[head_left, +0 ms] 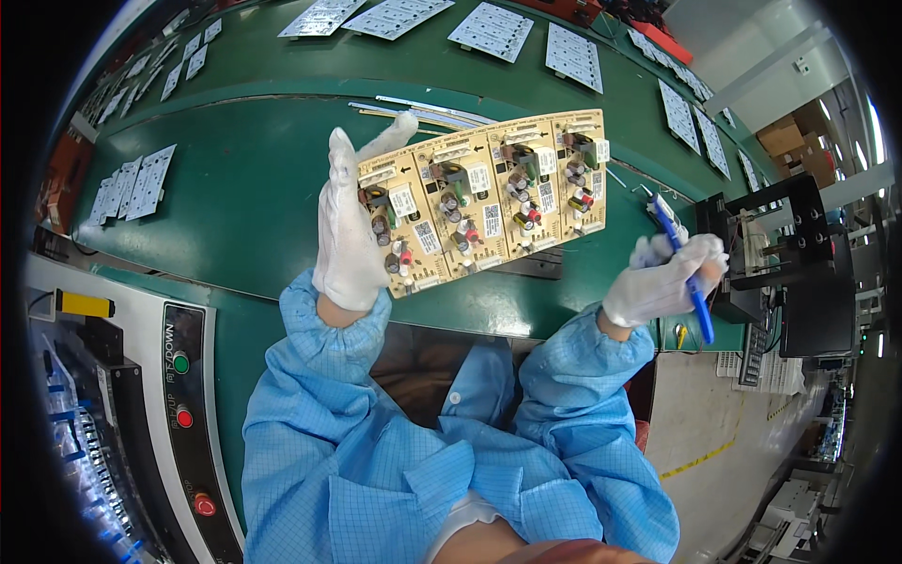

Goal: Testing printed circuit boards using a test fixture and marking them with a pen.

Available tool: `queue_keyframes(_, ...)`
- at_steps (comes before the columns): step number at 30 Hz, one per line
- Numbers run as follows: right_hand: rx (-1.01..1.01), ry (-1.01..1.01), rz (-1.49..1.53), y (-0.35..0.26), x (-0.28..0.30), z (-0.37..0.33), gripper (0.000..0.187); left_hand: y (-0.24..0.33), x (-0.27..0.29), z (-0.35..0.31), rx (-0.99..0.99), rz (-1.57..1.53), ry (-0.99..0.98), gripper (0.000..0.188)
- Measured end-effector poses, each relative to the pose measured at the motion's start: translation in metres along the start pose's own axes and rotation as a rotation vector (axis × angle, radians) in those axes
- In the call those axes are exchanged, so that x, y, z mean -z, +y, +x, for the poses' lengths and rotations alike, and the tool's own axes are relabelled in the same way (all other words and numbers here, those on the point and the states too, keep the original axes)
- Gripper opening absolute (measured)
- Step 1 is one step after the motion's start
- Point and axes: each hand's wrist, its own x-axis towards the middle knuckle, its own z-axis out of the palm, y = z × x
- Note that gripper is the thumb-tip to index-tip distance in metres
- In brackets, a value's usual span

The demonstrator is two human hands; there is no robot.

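Note:
My left hand (349, 221), in a white glove, grips the left edge of a tan circuit board panel (503, 211) and holds it tilted above the green bench. Capacitors, white relays and dark heat sinks stand on the panel in repeating sections. My right hand (665, 274), also gloved, is closed around a long blue-handled tool (698, 305) to the right of the panel. The tool's narrow tip points up and away; its exact kind is unclear. Neither the tool nor my right hand touches the panel.
Several white boards (491, 31) lie on the green surface (254, 122) at the back, with more at the left. A black fixture (780, 230) stands at the right. A control panel with buttons (185, 416) is at the lower left. Thin strips (427, 115) lie behind the panel.

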Motion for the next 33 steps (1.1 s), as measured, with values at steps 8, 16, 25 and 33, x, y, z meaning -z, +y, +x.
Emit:
queue_keyframes(8,-0.827,-0.665,0.12,0.006,-0.028,-0.027,0.042,-0.012,0.056,0.05,-0.402,0.734,-0.143,0.085)
queue_keyframes(16,-0.218,-0.704,-0.062,0.023,-0.011,-0.031,0.036,-0.03,0.06,0.032,-0.433,0.724,-0.157,0.068)
queue_keyframes(25,0.109,-0.837,-0.39,0.088,-0.023,-0.028,0.063,-0.037,0.057,0.067,-0.21,0.904,-0.072,0.065)
queue_keyframes(33,0.354,-0.726,-0.259,0.08,-0.033,-0.026,0.029,-0.03,0.033,-0.015,-0.384,0.702,0.299,0.065)
